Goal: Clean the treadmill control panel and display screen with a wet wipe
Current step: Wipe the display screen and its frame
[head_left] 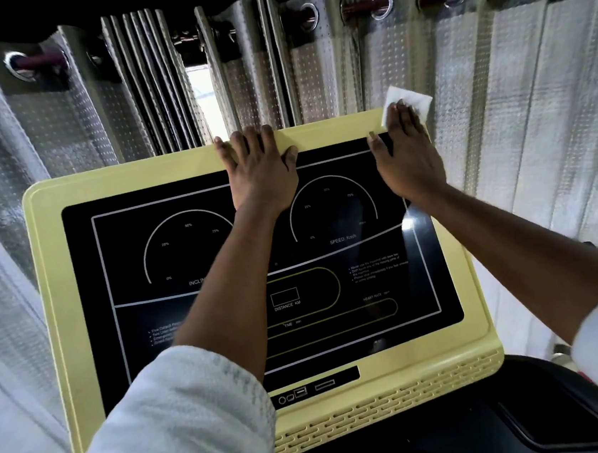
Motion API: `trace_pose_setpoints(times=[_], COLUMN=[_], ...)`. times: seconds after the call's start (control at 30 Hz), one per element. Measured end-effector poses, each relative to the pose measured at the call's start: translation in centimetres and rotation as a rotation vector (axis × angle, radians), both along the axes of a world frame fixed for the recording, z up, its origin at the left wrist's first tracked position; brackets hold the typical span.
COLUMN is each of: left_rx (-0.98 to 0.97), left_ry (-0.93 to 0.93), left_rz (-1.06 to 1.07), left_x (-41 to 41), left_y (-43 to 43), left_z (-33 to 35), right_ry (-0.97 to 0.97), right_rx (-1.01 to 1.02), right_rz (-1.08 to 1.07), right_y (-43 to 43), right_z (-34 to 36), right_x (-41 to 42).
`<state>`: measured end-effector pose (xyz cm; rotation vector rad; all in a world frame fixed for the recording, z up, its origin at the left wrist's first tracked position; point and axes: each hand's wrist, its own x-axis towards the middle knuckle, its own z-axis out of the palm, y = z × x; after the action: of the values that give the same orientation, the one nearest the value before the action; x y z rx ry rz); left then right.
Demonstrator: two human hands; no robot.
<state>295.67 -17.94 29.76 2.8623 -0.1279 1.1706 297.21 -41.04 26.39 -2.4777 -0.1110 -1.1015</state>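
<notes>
**Recorder:** Surfaces first. The pale yellow moulded-plastic control panel [55,291] in front of you is a matte slab with rounded corners. A band of slotted vents [385,404] runs along its near edge. Set into it is the glossy black display screen [133,319], flat, printed with thin white arcs and lines. There is a bright glare patch on its right side.

**Checker:** Wipe location?

**Recorder:** The thin white wet wipe [415,101] lies flat on the panel's far right corner, under your right hand [407,161]. The fingers [399,118] are straight and close together, pressing it down without pinching. Its free part overhangs the rim, one corner pointing up and away from you. Long axis: cannot tell, since the hand covers the near portion.

**Checker:** Left hand?

**Recorder:** Your left hand [261,174] rests palm-down at top centre. The fingers are spread and roughly straight, tips at the yellow rim, thumb on the black glass, holding nothing. Whether the tips hook behind the rim: cannot tell.

**Checker:** Panel orientation?

**Recorder:** Long axis left to right, right end higher in view, top edge away from you. Behind it, a grey dimpled curtain [502,128] hangs in folds from metal eyelets [382,4] on a dark rod [358,6]. Pale woven sleeves [170,419] cover both arms near the elbows.
</notes>
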Motion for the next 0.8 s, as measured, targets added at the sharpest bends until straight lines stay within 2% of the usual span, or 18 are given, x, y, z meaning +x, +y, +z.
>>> trace_pose_setpoints(times=[0.13,0.27,0.37,0.47,0.57,0.7,0.8], left_rx=[0.003,0.005,0.005,0.003,0.003,-0.005,-0.002], left_ry=[0.005,0.007,0.006,0.002,0.011,0.005,-0.017], left_rz=[-0.008,-0.006,-0.002,-0.005,-0.008,-0.010,-0.018], left_x=[0.0,-0.2,-0.1,-0.1,-0.1,0.1,0.2], left_y=[0.1,0.1,0.1,0.1,0.1,0.1,0.2], left_z=[0.1,0.1,0.1,0.1,0.2,0.1,0.0], right_ry=[-0.031,-0.016,-0.076,-0.147,-0.074,0.013,0.050], right_rx=[-0.119,-0.054,-0.203,-0.223,-0.216,-0.345,-0.353], right_rz=[0.033,0.006,0.037,-0.033,-0.092,0.048,0.151], right_y=[0.4,0.0,-0.1,-0.7,0.1,2.1,2.2], right_z=[0.2,1.2,1.7,3.3,5.4,6.8,7.0], right_x=[0.4,0.4,0.5,0.8,1.3,2.2,2.5])
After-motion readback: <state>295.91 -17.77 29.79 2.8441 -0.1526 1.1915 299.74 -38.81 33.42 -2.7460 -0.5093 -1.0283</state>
